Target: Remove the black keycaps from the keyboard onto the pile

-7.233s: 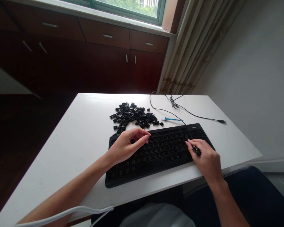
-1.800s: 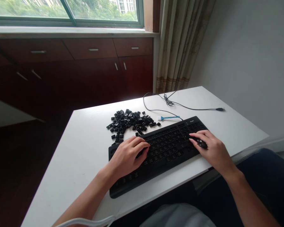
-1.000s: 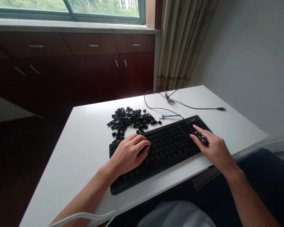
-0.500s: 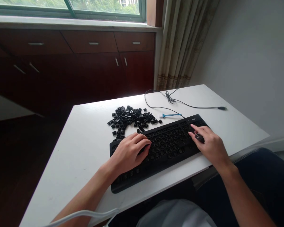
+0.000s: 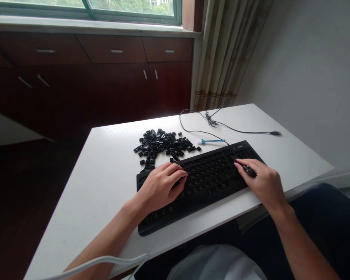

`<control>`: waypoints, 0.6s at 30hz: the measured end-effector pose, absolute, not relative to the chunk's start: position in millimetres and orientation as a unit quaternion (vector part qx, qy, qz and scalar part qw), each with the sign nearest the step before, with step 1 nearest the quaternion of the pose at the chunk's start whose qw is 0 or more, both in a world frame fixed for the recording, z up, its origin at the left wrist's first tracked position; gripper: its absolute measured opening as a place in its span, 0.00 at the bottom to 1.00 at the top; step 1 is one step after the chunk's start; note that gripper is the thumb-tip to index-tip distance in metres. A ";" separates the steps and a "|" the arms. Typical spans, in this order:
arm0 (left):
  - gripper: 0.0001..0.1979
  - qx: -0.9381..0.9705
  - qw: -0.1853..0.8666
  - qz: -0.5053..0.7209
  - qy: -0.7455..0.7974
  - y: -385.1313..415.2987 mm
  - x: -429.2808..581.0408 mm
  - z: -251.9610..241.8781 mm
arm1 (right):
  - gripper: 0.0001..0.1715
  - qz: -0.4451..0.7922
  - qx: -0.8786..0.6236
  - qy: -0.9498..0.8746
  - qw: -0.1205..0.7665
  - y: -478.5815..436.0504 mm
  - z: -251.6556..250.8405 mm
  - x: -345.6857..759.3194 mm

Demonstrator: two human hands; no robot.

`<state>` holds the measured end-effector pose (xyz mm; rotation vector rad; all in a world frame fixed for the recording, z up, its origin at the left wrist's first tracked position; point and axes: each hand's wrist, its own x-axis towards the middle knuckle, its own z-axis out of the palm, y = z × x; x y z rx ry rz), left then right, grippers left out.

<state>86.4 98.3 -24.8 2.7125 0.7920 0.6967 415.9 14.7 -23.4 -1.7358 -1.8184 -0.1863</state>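
Observation:
A black keyboard (image 5: 205,182) lies slightly angled on the white table, its keycaps off over most of the visible area. My left hand (image 5: 165,184) rests over its left half, fingers curled and thumb meeting the fingertips; whatever is between them is too small or hidden to make out. Over the right end, my right hand (image 5: 261,177) is closed on a small black-handled tool (image 5: 249,171), with thumb and index finger together near its front end, close to the keys. Loose black keycaps (image 5: 160,144) are heaped behind the keyboard's left half.
Behind the keyboard lies a blue brush (image 5: 212,141) with pale bristles. The keyboard's black cable (image 5: 211,119) is bundled near the back edge, its USB plug (image 5: 275,133) at the right. A white cable (image 5: 105,259) crosses my left forearm. Cabinets (image 5: 116,85) stand beyond the table.
My right index finger was stretched forward, apart from the thumb; now it has drawn in to the thumb, around the tool. My left hand has stayed in place on the keyboard.

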 end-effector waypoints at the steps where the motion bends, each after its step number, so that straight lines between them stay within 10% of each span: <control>1: 0.09 0.926 0.116 0.236 0.271 98.2 86.3 -24.9 | 0.11 -0.068 -0.653 -0.689 0.309 14.2 -23.0 414.8; 18: 0.09 0.925 0.120 0.232 0.275 98.1 87.7 -22.0 | 0.11 -0.040 -0.641 -0.713 0.282 6.0 -23.2 413.2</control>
